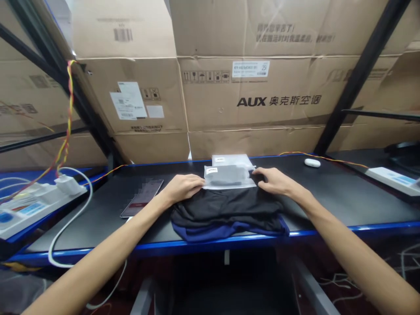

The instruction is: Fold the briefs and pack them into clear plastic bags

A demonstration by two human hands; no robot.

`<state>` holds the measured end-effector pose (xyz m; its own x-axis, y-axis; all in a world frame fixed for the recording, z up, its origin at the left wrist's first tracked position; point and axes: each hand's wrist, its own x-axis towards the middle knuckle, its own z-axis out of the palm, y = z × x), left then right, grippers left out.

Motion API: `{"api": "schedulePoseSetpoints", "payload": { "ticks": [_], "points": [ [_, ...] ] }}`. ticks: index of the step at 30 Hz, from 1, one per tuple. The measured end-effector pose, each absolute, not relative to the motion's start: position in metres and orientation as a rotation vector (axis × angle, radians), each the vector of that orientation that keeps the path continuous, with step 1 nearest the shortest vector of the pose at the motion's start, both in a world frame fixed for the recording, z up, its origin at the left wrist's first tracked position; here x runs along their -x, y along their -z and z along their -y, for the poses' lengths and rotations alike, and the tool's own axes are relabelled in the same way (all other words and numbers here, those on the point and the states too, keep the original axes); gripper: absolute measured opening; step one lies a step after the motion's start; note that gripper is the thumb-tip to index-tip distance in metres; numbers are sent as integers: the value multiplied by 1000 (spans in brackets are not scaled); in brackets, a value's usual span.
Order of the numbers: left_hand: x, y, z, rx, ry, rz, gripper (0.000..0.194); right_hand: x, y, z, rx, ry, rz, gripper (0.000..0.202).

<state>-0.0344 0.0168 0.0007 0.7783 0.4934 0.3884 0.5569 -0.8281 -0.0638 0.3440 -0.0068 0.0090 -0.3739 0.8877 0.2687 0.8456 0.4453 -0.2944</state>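
Observation:
A frosted plastic bag [227,176] with a small white label and something dark packed inside lies at the middle of the table. My left hand [187,187] is closed at the bag's lower left edge, its fingertips gripping the plastic. At the opposite side, my right hand [272,180] has its curled fingers on the bag's right edge, thumb below the forefinger. Directly in front of the bag are folded black cloth [226,208] and dark blue cloth [210,231], stacked near the table's front edge. A second frosted bag [231,160] with a label sits just behind.
A phone [142,199] lies left of my left hand. On the far left, a power strip [42,201] carries a plug and a white cable [85,205]. A white earbud case [312,162] and another power strip [393,180] are at right. Cardboard [278,118] stands behind the table [341,205].

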Motion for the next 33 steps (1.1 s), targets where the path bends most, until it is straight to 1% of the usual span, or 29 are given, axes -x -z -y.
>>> {"api": "schedulePoseSetpoints", "payload": {
  "ticks": [2, 4, 9, 12, 16, 19, 26, 33],
  "points": [
    [34, 0, -16, 2787, 539, 835, 30, -341, -8, 6, 1401, -74, 2252, 46],
    [33, 1, -16, 2774, 533, 840, 29, -331, -8, 9, 1270, -23, 2244, 41],
    [29, 2, -16, 2729, 557, 843, 26, -275, -13, 20, 943, 60, 2507, 28],
    [28, 6, -18, 2691, 669, 791, 20, -242, -15, 20, 830, 266, 2652, 26],
    [28, 11, -19, 2666, 753, 752, 17, -216, -10, 12, 846, 561, 2719, 27],
    [28, 12, -19, 2651, 779, 741, 16, -205, -4, 8, 852, 678, 2681, 30],
    [28, 11, -19, 2677, 739, 735, 17, -192, 1, 8, 855, 709, 2629, 31],
    [38, 9, -26, 2644, 756, 773, 15, -226, -2, 11, 835, 766, 2658, 26]
  ]
}}
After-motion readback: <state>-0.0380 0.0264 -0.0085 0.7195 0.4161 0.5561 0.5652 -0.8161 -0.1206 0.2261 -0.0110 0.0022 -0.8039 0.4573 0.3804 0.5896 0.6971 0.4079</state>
